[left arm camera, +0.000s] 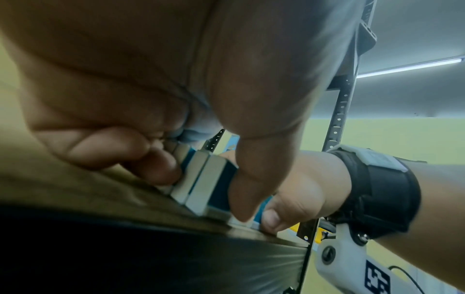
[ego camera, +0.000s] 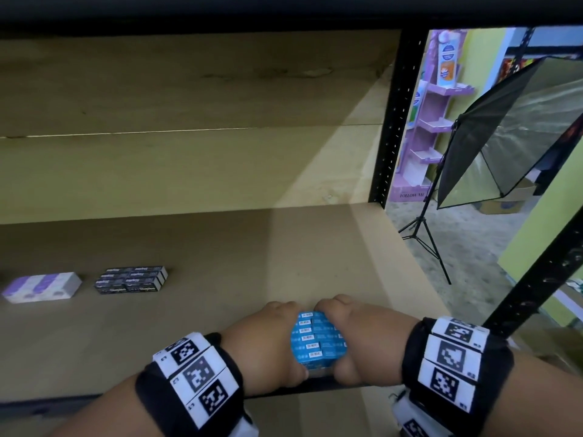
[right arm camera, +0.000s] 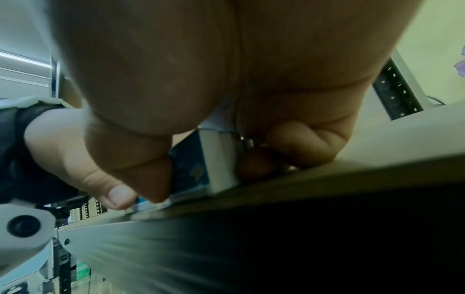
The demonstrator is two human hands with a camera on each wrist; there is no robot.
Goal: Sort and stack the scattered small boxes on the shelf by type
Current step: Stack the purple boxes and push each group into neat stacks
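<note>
A packed group of small blue boxes (ego camera: 317, 340) with white barcode labels sits on the brown shelf board (ego camera: 220, 247) near its front edge. My left hand (ego camera: 271, 339) grips the group's left side and my right hand (ego camera: 356, 335) grips its right side, fingers curled over the far end, thumbs at the near end. The left wrist view shows the blue boxes (left arm camera: 208, 183) held between finger and thumb. From the right wrist, the blue boxes (right arm camera: 201, 165) show wedged between thumb and curled fingers. Further left lie a block of black boxes (ego camera: 131, 279) and a purple-white box (ego camera: 41, 287).
A black perforated upright (ego camera: 394, 121) bounds the shelf at the right, another upright (ego camera: 536, 279) stands nearer. The shelf's dark front rail (ego camera: 315, 384) runs under my hands. Beyond the rack are a softbox light on a stand (ego camera: 504, 130) and a purple display (ego camera: 426, 121).
</note>
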